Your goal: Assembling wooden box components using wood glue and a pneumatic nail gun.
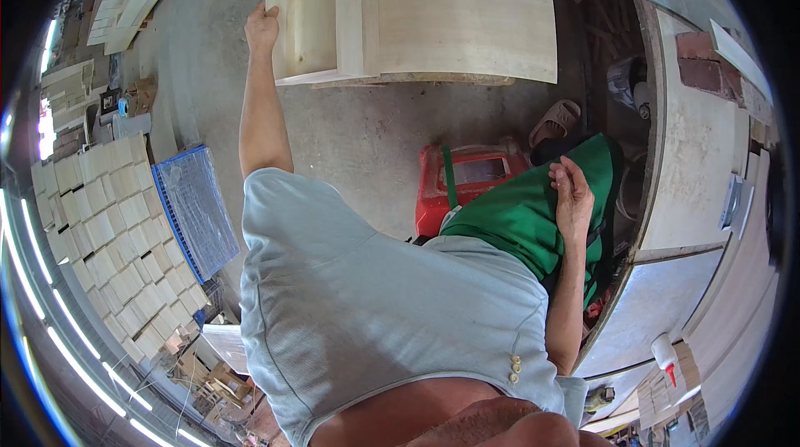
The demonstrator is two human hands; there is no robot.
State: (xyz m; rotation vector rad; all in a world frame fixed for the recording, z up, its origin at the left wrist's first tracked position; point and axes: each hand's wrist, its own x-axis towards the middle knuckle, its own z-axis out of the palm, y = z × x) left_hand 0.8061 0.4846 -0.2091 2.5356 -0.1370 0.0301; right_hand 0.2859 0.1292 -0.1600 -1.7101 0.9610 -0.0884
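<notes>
My left hand (pixel 262 28) reaches far forward and grips the left edge of a pale wooden board (pixel 308 9), one of a stack of boards lying on the concrete floor. A wider pale panel (pixel 467 9) lies beside it on the same stack. My right hand (pixel 572 190) hangs by my side with its fingers curled loosely and nothing in it, in front of a green cloth (pixel 517 214) at my waist. My light shirt fills the lower middle of the picture.
A red plastic stool (pixel 467 176) stands below me with a sandal (pixel 557 120) near it. A blue wire crate (pixel 196 205) and rows of small wooden blocks (pixel 100 230) lie at the left. A workbench (pixel 700 147) curves along the right, with a glue bottle (pixel 664 354).
</notes>
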